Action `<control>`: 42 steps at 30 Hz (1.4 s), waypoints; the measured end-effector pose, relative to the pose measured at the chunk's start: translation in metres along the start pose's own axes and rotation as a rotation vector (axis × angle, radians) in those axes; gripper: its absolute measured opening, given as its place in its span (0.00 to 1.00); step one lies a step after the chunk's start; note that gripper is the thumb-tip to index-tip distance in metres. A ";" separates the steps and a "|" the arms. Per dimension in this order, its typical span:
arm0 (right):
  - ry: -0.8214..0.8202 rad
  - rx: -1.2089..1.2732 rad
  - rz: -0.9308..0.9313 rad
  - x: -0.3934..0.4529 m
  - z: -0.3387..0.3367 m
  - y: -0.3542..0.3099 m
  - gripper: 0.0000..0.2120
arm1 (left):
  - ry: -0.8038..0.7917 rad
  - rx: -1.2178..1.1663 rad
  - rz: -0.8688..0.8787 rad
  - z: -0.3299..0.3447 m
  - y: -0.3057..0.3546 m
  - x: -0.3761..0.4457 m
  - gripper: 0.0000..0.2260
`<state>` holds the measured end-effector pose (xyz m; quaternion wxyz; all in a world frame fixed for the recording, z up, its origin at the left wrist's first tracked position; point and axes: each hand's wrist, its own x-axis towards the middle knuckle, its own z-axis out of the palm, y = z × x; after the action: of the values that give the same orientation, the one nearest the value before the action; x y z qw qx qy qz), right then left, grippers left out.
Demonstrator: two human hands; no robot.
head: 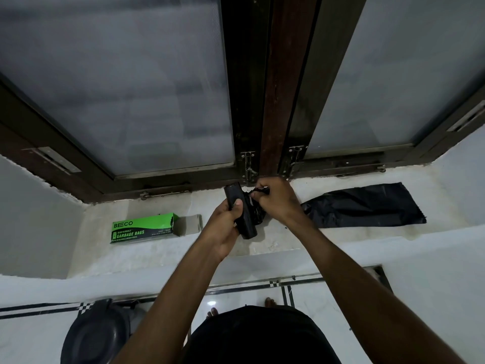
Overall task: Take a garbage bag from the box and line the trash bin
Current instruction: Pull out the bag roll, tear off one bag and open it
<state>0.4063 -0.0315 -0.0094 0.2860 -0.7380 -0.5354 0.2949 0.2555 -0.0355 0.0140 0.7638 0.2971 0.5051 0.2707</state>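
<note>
— Garbage bag roll (242,216): where is it?
— Above the sill (262,243), gripped in the left hand (223,227); the right hand (273,198) pinches its loose black end.
— And nearby?
— Green box (144,228) lies to the left, a flat black bag (367,206) to the right, the trash bin (97,334) on the floor.

Green-and-black box (145,228), black bag roll (240,211), seemingly dark grey bin (97,334).

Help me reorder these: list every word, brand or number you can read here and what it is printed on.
"BECO": on the green top of the box lying on the sill.
"GARBAGE BAGS": on the box's black front panel.
Small lines above and below "GARBAGE BAGS", and the fine print to its right: too small and blurred to read.
The black roll and the loose black bag: no print visible.
</note>
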 end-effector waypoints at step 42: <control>0.172 -0.407 -0.198 -0.013 -0.045 0.067 0.22 | 0.078 -0.194 0.014 -0.023 0.019 -0.011 0.09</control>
<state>0.4778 -0.0661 -0.0271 0.2034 -0.7467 -0.6272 0.0875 0.2279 -0.0265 0.0276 0.7669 0.2144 0.5037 0.3349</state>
